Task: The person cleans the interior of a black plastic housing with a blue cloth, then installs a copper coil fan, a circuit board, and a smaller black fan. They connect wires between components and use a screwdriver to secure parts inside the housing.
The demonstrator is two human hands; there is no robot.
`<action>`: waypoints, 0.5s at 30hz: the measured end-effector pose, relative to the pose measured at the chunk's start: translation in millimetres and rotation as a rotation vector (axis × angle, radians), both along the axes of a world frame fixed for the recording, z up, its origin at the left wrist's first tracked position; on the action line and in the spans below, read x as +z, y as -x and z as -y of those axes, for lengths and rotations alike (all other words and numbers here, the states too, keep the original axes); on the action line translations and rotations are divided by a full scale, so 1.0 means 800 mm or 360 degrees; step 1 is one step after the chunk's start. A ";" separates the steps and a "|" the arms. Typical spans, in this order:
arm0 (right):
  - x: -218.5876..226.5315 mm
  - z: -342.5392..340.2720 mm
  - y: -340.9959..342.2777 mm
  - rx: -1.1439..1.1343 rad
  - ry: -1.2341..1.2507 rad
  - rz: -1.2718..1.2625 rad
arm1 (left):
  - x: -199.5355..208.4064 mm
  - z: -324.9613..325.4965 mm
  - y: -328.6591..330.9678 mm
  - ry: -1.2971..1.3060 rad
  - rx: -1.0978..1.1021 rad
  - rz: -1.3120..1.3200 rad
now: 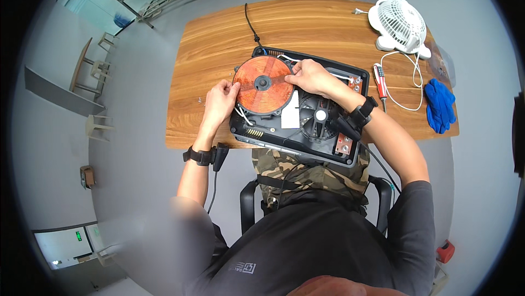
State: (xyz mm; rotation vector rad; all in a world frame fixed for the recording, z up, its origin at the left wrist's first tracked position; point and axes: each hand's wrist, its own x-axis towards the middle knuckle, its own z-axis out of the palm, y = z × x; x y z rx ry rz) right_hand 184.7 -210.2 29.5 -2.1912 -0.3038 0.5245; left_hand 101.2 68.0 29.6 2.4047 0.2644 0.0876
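Note:
A round copper induction coil [264,99] sits over the left part of an opened induction cooker base [262,135], a black shallow housing. My left hand [220,100] pinches the coil's left rim between thumb and fingers. On the opposite rim, my right hand [311,79] grips the coil with its fingertips. Whether the coil rests on the housing or is slightly lifted, I cannot tell. A black cooling fan [319,116] and a white rectangular piece [290,111] lie beside the coil inside the housing. White wires [244,114] run out below the coil.
On the right stand a white desk fan [402,22] with its cable, a red screwdriver [380,81] and blue gloves [440,105]. A black power cord [250,22] runs to the far edge of the wooden table [202,50]. The housing overhangs the near edge.

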 end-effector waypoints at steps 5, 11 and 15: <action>0.005 0.012 -0.001 -0.0118 -0.0399 -0.0323 | 0.010 0.005 -0.020 0.0518 -0.0012 0.0052; 0.028 0.046 0.001 -0.0216 -0.0776 -0.0878 | 0.050 0.044 -0.039 0.1032 -0.0099 -0.0069; 0.031 0.072 0.002 -0.0425 -0.1102 -0.1096 | 0.035 0.051 -0.057 0.1030 -0.0158 -0.0106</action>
